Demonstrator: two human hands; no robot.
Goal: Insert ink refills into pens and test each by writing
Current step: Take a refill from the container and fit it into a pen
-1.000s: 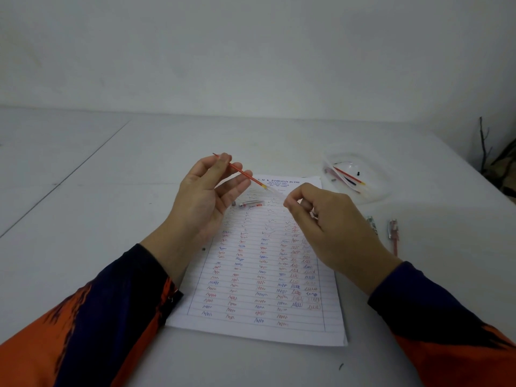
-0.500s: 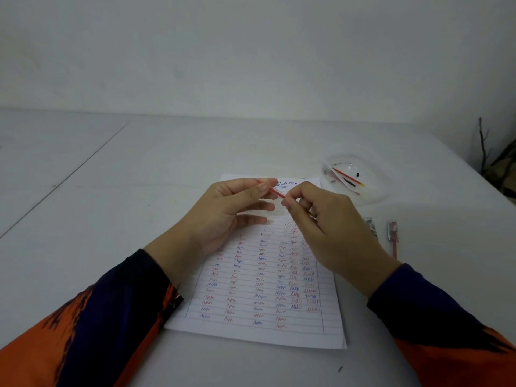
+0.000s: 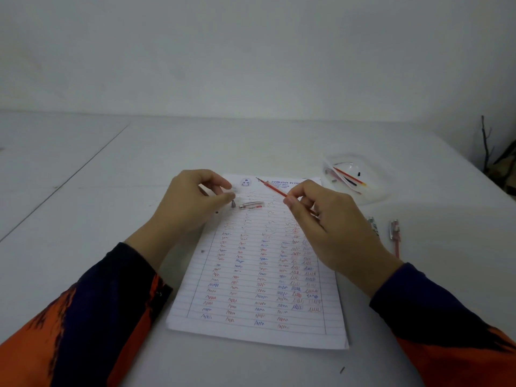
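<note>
From the head view, I saw the right hand (image 3: 332, 222) right of the frame's centre, its thumb and curled fingers pinched on a red refill (image 3: 275, 188). The refill slanted up and to the left from the fingers, its dark tip over the printed heading at the top of the lined sheet (image 3: 251, 289). I could not tell whether the tip touched the paper.

The left hand (image 3: 187, 208) sat left of centre, over the sheet's upper left corner. Its fingers were curled inward, thumb and forefinger close together near a small clear piece (image 3: 234, 189); I could not tell whether they actually gripped it or what the piece was. Just below those fingertips a small dark cone-shaped pen tip (image 3: 233, 203) lay on the paper, and just right of it lay a short clear pen part (image 3: 251, 205) with a red band, lying roughly level on the sheet.

The sheet lay on the white table (image 3: 83, 219), covered in columns of red and blue scribbles, denser toward its lower half.

In the upper right of the frame stood a clear dish (image 3: 371, 188) holding a few refills and small bits, well apart from both hands. Below it, at the right of the frame, two pens (image 3: 395, 236) lay on the table, one partly hidden behind the right hand.

Both sleeves (image 3: 83, 317), dark with orange, filled the lower corners.
</note>
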